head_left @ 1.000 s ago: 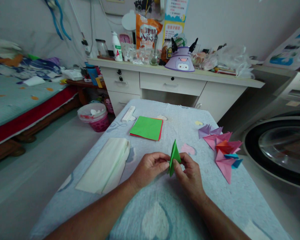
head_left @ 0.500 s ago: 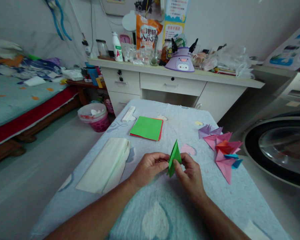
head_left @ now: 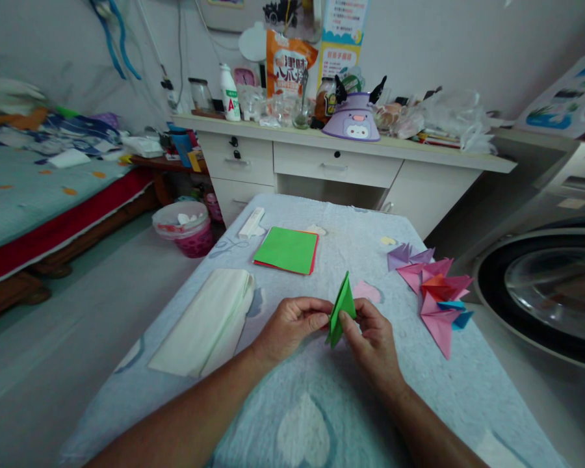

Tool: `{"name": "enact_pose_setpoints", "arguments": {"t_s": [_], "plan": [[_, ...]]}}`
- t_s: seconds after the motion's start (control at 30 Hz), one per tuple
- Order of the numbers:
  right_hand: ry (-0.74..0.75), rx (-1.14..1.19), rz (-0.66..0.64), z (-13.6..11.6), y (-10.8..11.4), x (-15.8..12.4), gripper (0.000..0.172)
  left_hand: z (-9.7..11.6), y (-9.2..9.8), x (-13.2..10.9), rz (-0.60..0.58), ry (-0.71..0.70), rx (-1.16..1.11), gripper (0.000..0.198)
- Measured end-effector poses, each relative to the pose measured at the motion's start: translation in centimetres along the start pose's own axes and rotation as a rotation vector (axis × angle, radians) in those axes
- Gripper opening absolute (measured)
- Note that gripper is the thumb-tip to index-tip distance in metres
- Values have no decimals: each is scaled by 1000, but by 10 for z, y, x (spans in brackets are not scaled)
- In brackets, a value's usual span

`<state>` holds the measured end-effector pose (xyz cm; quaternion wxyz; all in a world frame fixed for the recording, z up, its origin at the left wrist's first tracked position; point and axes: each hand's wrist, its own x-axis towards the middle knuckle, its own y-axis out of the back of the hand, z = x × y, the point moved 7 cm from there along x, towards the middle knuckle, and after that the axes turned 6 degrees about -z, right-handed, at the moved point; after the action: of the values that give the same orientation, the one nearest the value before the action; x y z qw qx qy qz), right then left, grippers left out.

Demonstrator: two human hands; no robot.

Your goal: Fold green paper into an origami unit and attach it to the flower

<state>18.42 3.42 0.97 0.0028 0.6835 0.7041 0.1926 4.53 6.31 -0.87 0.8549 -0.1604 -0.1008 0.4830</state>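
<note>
Between my hands, above the cloth-covered table (head_left: 273,396), a piece of folded green origami paper (head_left: 342,311) is held nearly upright with its point up. My left hand (head_left: 297,325) pinches its left edge between thumb and fingertips. On the other side, my right hand (head_left: 370,335) is closed on the paper, the thumb pressed on its near face and the fingers behind it. Beyond my hands lies a stack of square paper sheets (head_left: 287,250), green on top with red showing underneath. Several folded paper pieces (head_left: 439,312) in purple, pink, red and blue lie to the right.
A white folded bundle (head_left: 207,322) rests on the table's left side, and a white narrow box (head_left: 251,223) near the far left corner. Behind stands a white desk (head_left: 331,146) crowded with items. A washing machine (head_left: 546,227) is at the right, a pink bin (head_left: 192,237) at the left.
The folded green paper has shifted very slightly to the right and its top point leans a little more rightward. Both hands keep their hold.
</note>
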Motion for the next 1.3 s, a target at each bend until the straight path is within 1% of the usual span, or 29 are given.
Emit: {"name": "enact_pose_setpoints", "arguments": {"t_s": [0.17, 0.33, 0.63, 0.73, 0.87, 0.97, 1.1, 1.2, 1.3], "plan": [[6, 2, -1, 1, -1, 1, 13, -1, -1, -1, -24, 14, -19, 35], [5, 4, -13, 1, -2, 2, 14, 2, -1, 0, -17, -9, 35, 33], [4, 57, -26, 3, -2, 2, 14, 3, -1, 0, -31, -17, 34, 28], [1, 31, -47, 4, -5, 2, 14, 4, 0, -2, -14, -55, 104, 26], [6, -31, -91, 2, -12, 2, 16, 7, 5, -4, 56, -122, 307, 23], [15, -15, -142, -1, -16, 2, 17, 9, 7, -5, 88, -141, 424, 23], [41, 51, -217, -9, -19, 0, 20, 8, 9, -5, 123, -144, 474, 24], [51, 37, -230, -12, -20, -1, 17, 6, 10, -4, 128, -122, 470, 22], [35, 13, -232, -9, -22, 0, 15, 7, 11, -4, 126, -115, 457, 22]]}}
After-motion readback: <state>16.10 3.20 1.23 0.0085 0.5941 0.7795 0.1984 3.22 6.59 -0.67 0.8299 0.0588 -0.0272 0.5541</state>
